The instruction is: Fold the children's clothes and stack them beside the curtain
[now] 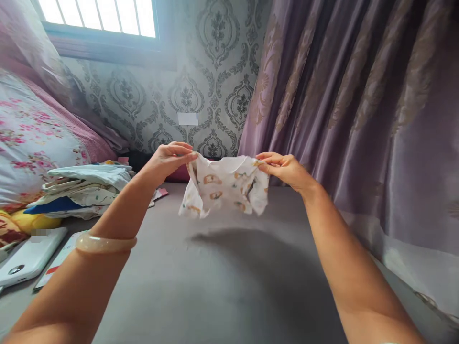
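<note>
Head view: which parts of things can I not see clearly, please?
All in the head view:
Printed garment: lower edge blurred; far side hidden by its near side.
Folded clothes: lower right part hidden behind the left forearm.
White device: one end cut off by the left edge.
Window: top cut off by the upper edge.

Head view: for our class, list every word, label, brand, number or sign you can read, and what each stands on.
No text can be read for certain.
White card by the forearm: small marks, too small to read.
White device: a blurred patch, unreadable.
White garment: printed pictures, no legible letters.
</note>
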Tool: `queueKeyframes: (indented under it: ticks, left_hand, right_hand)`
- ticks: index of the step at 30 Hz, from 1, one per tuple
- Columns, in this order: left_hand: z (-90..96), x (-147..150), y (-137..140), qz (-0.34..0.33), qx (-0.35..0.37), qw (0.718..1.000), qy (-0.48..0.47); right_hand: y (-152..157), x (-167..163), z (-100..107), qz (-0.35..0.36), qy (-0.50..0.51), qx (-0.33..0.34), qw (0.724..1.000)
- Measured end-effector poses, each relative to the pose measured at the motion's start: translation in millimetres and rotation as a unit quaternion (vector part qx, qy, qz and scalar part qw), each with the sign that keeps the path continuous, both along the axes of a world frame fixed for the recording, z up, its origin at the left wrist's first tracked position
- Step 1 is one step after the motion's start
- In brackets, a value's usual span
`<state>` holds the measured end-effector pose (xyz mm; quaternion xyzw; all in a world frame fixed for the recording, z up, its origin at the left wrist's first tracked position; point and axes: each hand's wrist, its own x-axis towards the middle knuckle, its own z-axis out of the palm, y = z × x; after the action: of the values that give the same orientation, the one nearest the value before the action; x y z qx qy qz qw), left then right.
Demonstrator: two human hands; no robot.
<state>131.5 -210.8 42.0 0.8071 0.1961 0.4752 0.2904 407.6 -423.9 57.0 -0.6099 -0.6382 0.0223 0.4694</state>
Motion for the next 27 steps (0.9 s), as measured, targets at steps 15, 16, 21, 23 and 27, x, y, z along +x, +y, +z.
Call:
queueKeyframes:
  ticks: [15,16,21,23,27]
  left_hand:
    - [12.9,4.6,4.0,-0.070,-0.172,0.979,0.087]
    - [12.3,6.6,6.1,-0.063,-0.182,0.978,0.080]
    - [3.4,17.0,15.3,-0.010,-0.170,0.984,0.046]
    - [-1.5,21.2,16.3,0.006,-0.161,0.986,0.043]
    - [-11.2,30.8,16.8,0.052,-0.116,0.991,0.044]
  right_hand:
    - [12.3,7.3,4.9,0.030,0.075,-0.044,0.996]
    - [15.0,8.2,3.2,0.021,0.095,-0.040,0.994]
    - [27.4,14.3,-9.7,-0.030,0.145,-0.014,0.989]
    - [29.6,16.5,-15.2,-0.031,0.134,-0.018,0.990]
    - [35.3,21.8,-24.7,-0.061,0.076,-0.006,0.995]
